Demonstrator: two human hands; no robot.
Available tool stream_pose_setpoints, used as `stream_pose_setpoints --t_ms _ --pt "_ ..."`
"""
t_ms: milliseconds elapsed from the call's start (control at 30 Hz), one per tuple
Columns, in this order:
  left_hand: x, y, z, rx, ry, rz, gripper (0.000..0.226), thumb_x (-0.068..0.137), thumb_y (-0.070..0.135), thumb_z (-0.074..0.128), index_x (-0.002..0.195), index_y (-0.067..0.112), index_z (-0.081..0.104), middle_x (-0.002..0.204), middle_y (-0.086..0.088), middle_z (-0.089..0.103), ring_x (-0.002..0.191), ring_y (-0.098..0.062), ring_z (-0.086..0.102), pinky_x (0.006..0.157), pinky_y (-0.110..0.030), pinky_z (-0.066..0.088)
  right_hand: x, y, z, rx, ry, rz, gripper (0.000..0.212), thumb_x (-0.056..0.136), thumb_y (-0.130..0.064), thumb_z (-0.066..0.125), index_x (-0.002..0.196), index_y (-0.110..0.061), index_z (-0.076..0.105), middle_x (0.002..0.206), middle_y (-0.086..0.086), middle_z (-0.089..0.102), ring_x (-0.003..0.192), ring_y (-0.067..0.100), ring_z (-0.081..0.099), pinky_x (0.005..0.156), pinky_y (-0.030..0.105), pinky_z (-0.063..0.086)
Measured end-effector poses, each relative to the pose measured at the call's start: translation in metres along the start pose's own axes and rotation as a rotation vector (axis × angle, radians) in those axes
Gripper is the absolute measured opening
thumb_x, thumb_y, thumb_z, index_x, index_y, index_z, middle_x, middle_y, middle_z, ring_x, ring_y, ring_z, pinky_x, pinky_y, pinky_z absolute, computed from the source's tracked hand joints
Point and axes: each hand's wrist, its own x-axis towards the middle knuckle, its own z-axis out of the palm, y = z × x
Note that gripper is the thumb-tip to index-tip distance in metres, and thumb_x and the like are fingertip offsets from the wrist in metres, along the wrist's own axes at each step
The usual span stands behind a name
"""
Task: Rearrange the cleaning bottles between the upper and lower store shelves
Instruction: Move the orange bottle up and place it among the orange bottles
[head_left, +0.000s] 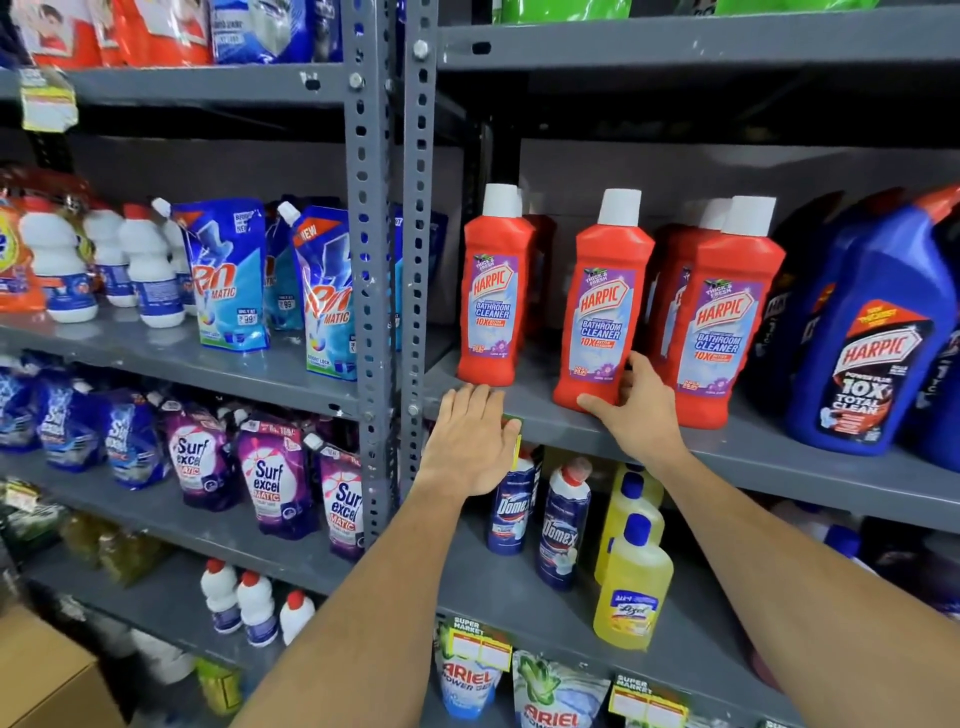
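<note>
Several red Harpic bathroom cleaner bottles stand on the upper grey shelf (753, 447). My right hand (636, 400) grips the base of the middle red bottle (602, 306), which stands upright near the shelf's front edge. Another red bottle (496, 291) stands to its left, a third (724, 317) to its right. My left hand (475, 441) lies flat with fingers spread over the shelf's front lip, just below the left bottle, holding nothing. On the lower shelf (519, 587) stand two dark blue Domex bottles (561, 525) and yellow Lizol bottles (631, 587).
Big blue Harpic bottles (862, 343) crowd the upper shelf's right end. A perforated grey upright (371, 234) divides the racks. Left racks hold Rin pouches (228, 280), white bottles (148, 265) and Surf Excel pouches (270, 478). A cardboard box (41, 675) sits bottom left.
</note>
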Motion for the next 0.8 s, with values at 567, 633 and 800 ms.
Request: stream_pose_setpoints --t_ms 567,633,800 --pt "0.0 0.002 -0.001 -0.004 -0.021 -0.007 0.054 0.102 0.038 0.03 0.146 0.007 0.034 0.15 -0.011 0.04 0.14 -0.029 0.029 0.121 -0.046 0.012 0.013 0.011 0.008 -0.048 0.013 0.045 0.083 0.072 -0.026 0.089 0.14 -0.017 0.042 0.134 0.01 0.064 0.121 0.029 0.063 0.102 0.053 0.052" --pt "0.0 0.002 -0.002 -0.009 -0.027 -0.011 0.054 0.103 0.038 0.03 0.147 0.007 0.033 0.151 -0.011 0.038 0.142 -0.028 0.027 0.121 -0.046 0.01 0.013 0.012 0.008 -0.059 0.019 0.04 0.083 0.072 -0.026 0.089 0.14 -0.016 0.042 0.135 0.01 0.063 0.122 0.029 0.062 0.102 0.053 0.052" --pt "0.0 0.002 -0.002 0.001 -0.024 -0.009 0.054 0.102 0.038 0.03 0.146 0.007 0.034 0.15 -0.011 0.04 0.141 -0.028 0.029 0.12 -0.046 0.011 0.014 0.011 0.008 -0.071 0.014 0.033 0.082 0.074 -0.026 0.088 0.14 -0.015 0.041 0.136 0.01 0.062 0.124 0.029 0.061 0.103 0.053 0.051"
